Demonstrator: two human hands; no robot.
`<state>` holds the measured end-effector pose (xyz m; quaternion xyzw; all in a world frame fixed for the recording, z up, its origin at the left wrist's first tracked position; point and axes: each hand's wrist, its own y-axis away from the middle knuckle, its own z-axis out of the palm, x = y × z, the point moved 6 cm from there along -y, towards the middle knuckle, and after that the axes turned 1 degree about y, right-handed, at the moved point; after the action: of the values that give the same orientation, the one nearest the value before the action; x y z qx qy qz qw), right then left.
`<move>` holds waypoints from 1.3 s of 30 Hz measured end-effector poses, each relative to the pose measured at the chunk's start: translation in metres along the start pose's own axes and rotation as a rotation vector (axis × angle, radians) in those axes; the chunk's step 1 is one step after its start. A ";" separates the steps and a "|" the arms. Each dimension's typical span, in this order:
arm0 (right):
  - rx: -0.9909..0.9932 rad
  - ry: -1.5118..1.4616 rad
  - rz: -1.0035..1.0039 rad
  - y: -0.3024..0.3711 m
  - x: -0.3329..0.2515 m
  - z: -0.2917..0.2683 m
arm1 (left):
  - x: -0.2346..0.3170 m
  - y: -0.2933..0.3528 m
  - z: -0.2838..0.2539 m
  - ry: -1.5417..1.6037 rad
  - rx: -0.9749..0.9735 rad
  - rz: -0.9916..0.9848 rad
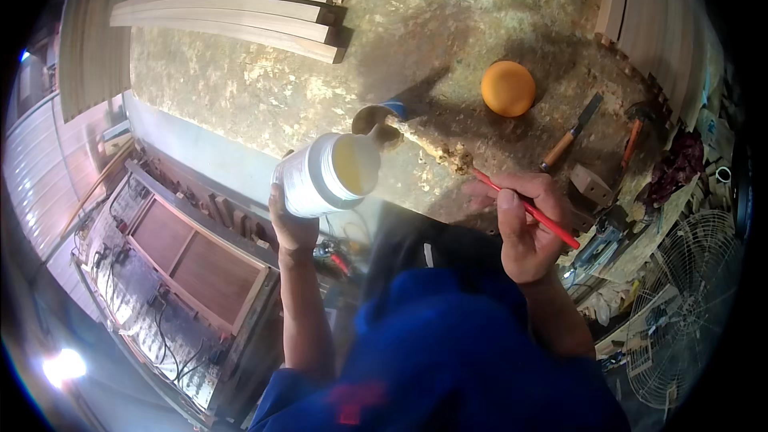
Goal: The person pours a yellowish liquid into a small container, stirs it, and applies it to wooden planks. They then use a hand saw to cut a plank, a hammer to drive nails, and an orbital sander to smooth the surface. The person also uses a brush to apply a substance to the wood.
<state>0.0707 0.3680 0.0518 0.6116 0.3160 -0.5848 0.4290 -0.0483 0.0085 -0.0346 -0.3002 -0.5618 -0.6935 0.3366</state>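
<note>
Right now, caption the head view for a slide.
Left hand holds a tilted white jar; right hand, a red-handled tool.

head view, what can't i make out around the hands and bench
In the head view:
left hand: most fingers hidden behind the white tub
small container: contents unclear, the crusted end of the red-handled stick in front
boards at upper right: far ends cut off by the upper edge

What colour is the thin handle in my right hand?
The thin handle is red; the head view shows it best.
</note>
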 end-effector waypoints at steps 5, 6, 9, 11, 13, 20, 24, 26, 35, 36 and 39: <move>0.009 0.029 -0.097 -0.008 0.002 0.018 | -0.012 -0.013 0.008 0.066 -0.008 0.058; -0.037 0.047 -0.095 -0.006 0.002 0.023 | -0.013 -0.010 0.009 0.097 0.006 0.034; -0.103 0.082 -0.087 -0.002 0.000 0.036 | -0.012 -0.010 0.008 0.061 -0.027 0.074; -0.064 0.081 -0.092 -0.003 -0.001 0.044 | -0.014 -0.014 0.009 0.067 -0.028 0.098; -0.066 0.115 -0.118 -0.003 -0.002 0.048 | -0.016 -0.015 0.009 0.064 -0.028 0.115; -0.076 0.245 -0.169 0.007 -0.010 0.051 | -0.027 -0.018 0.007 0.066 0.022 0.139; -0.099 0.227 -0.145 0.018 -0.006 0.054 | -0.033 -0.022 0.007 0.132 0.029 0.144; -0.102 0.275 -0.181 0.022 -0.007 0.057 | -0.036 -0.023 0.006 0.218 0.019 0.124; -0.057 0.311 -0.235 0.007 -0.015 0.056 | -0.027 -0.022 0.015 0.125 0.040 0.169; -0.103 0.345 -0.234 0.006 -0.014 0.057 | -0.027 -0.021 0.015 0.133 0.045 0.168; -0.078 0.313 -0.187 0.012 -0.008 0.057 | -0.029 -0.020 0.015 0.148 0.052 0.168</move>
<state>0.0548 0.3127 0.0641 0.6460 0.4570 -0.5070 0.3418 -0.0464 0.0298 -0.0667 -0.2855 -0.5259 -0.6684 0.4417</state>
